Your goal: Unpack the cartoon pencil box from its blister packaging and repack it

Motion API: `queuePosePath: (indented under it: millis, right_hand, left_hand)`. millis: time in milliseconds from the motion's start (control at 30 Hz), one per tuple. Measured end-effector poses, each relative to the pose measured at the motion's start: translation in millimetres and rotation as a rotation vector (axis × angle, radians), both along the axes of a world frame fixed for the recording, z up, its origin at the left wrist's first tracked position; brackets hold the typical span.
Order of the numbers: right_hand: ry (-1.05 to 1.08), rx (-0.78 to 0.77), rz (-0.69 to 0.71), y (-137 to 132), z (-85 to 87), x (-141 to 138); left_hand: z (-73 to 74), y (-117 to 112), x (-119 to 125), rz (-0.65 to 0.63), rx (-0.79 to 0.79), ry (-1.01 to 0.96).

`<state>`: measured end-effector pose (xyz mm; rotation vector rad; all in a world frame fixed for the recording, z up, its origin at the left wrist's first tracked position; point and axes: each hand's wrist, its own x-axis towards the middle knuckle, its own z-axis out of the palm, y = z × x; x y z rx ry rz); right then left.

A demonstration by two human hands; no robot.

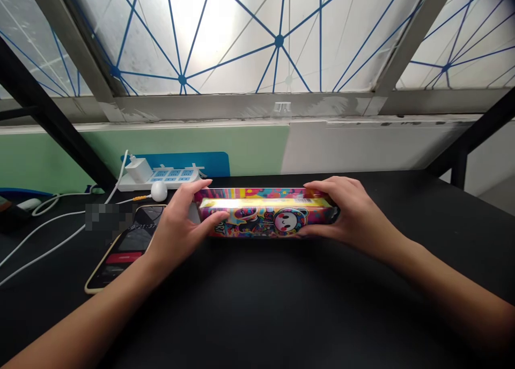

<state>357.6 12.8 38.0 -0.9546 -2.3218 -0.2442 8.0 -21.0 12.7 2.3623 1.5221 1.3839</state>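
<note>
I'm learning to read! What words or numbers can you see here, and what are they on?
Phone: digits on its screen, something like "21:37", too blurred to be sure.
Box, held at its ends by the left hand and right hand: bright cartoon print, letters too blurred to read.
Power strip: no readable text.

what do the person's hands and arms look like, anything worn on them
Both are bare: the left hand and right hand wear no gloves, and no rings show on the fingers in view. Both forearms are uncovered right down to the picture's edge, with no sleeve, watch, bracelet or other marking showing on either wrist.
</note>
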Motion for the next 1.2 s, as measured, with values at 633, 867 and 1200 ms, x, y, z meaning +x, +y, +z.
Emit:
queuePosePath:
  millis: [633, 867, 1200]
  right_hand:
    - [-0.259, 0.083, 0.077, -28, -12.7, -25]
    - [-0.372, -0.07, 0.159, -24, -22.3, -32]
    - [-0.388, -0.277, 0.153, -23, -18.8, -26]
  left_hand:
    - [13.4, -6, 0, -0.237, 0.081, 0.503]
    - [12.6, -8, 7, -0.357, -0.046, 0.504]
    - [-2.6, -2, 6, -0.199, -0.417, 0.434]
